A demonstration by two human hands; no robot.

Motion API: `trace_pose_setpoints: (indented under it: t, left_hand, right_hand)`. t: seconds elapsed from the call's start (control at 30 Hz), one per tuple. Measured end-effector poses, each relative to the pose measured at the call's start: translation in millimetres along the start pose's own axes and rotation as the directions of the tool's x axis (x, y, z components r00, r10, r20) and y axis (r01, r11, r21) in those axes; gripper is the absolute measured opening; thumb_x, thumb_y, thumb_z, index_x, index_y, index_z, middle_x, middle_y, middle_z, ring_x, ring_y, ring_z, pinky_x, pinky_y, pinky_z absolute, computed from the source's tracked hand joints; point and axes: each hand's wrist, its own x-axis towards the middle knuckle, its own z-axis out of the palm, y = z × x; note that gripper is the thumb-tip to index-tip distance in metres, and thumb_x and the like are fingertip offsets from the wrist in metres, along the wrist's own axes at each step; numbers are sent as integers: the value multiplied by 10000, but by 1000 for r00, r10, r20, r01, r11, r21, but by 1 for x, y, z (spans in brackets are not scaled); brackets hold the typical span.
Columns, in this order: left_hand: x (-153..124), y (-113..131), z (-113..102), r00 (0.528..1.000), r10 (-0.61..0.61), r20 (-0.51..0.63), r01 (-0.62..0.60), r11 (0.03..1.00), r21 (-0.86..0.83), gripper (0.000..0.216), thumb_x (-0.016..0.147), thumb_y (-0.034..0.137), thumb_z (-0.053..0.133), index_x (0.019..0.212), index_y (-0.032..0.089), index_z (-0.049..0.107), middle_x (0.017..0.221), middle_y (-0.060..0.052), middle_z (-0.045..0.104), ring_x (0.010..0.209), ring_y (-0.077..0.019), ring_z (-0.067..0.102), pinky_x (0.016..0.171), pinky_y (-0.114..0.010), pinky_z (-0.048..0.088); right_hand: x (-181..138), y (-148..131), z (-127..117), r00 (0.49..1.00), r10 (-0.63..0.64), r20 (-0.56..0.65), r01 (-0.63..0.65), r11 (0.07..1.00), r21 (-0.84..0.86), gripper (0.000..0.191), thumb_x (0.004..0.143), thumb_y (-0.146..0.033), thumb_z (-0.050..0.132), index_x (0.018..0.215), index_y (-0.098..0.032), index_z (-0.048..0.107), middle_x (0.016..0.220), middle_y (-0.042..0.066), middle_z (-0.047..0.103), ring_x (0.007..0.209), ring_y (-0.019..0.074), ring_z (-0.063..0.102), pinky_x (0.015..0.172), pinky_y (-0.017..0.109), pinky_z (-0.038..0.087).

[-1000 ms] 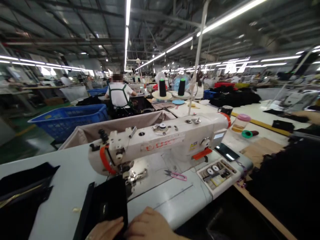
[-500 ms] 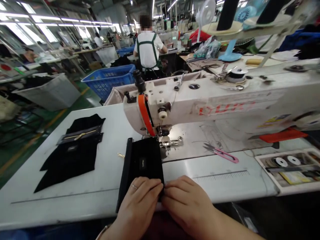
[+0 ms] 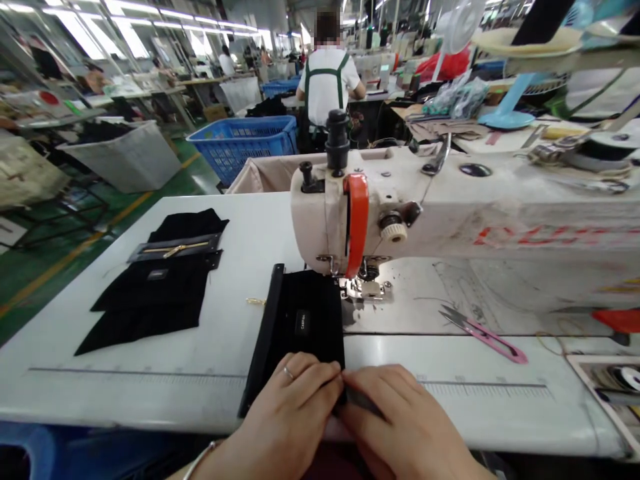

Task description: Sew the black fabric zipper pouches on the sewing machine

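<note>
A black fabric piece (image 3: 315,303) with a small label lies flat on the sewing table, its right edge by the presser foot (image 3: 367,289) of the sewing machine (image 3: 425,207). A dark strip with a gold zipper pull (image 3: 257,302) runs down its left side. My left hand (image 3: 295,407) presses on the near end of the fabric, fingers closed together over its right corner. My right hand (image 3: 395,413), fingers curled, pinches the edge at that same corner, the two hands nearly touching. What lies under the fingertips is partly hidden.
Pink thread snips (image 3: 487,335) lie right of the needle area. More black fabric pieces (image 3: 160,280) with a gold zipper lie on the left of the table (image 3: 120,393). A blue basket (image 3: 245,143) and a person in a white shirt (image 3: 327,83) are beyond the machine.
The view has shifted, so the machine appears nearer and farther right. My right hand's fingers have tucked at the fabric corner; the fabric stays beside the presser foot.
</note>
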Motion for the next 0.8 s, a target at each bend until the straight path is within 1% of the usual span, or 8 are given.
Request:
trace_pose_setpoints:
  t: [0.1,0.17,0.3,0.47,0.53,0.57,0.7,0.8]
  left_hand:
    - [7,-7,-5,997,26,71,-29,999,44,334,954,74,360,1194,89,592,1207,-107,648,1054,-238,570,956,-412,502]
    - [12,-12,-7,994,22,109,-30,997,66,329,948,78,385,1211,98,582,1213,-111,643,1074,-240,568,969,-423,500]
    - [19,-26,-1,991,21,133,-31,997,72,316,947,125,441,1235,117,573,1236,-109,627,1102,-237,569,992,-429,491]
    - [26,-40,2,984,50,168,-69,992,109,340,949,127,456,1277,105,543,1297,-127,588,1180,-268,531,1027,-474,453]
    - [29,-42,-1,987,73,140,-88,991,99,316,948,111,467,1251,100,555,1243,-120,614,1155,-262,540,1000,-469,464]
    - [31,-43,-3,991,79,104,-87,993,78,280,950,104,472,1209,105,577,1188,-107,636,1116,-244,556,975,-444,476]
    - [35,-45,-5,997,9,-76,-13,999,-47,136,959,118,512,1001,144,639,962,-46,666,933,-169,596,901,-345,493]
    - [35,-46,-5,995,0,-98,-9,996,-87,120,951,116,539,992,151,646,962,-40,668,930,-162,597,905,-330,486]
  right_hand:
    - [8,3,-7,998,33,60,-35,999,34,210,970,-220,458,981,-200,667,1013,66,666,899,217,592,791,355,485]
    - [14,6,-9,996,33,79,-37,998,50,196,954,-196,485,1025,-193,667,993,72,658,906,224,579,801,369,488]
    - [24,12,-10,994,23,111,-28,999,44,195,940,-158,510,1064,-170,660,958,71,649,891,231,560,800,395,496]
    - [29,23,-9,993,18,117,-21,999,26,206,947,-170,525,1109,-149,651,1043,83,665,962,235,570,848,412,492]
    - [28,26,-10,995,3,101,-6,999,33,223,948,-161,522,1134,-147,645,1088,82,675,988,228,580,864,408,489]
    - [27,27,-10,996,-2,90,-1,999,36,227,945,-151,523,1137,-148,644,1109,80,678,999,224,585,871,406,487]
    - [26,28,-11,998,9,68,-11,1000,30,213,923,-126,539,1095,-156,663,1142,73,688,1025,211,601,886,389,484]
    - [27,27,-12,997,27,77,-29,999,30,207,916,-131,548,1082,-165,667,1134,74,692,1025,210,605,884,384,483]
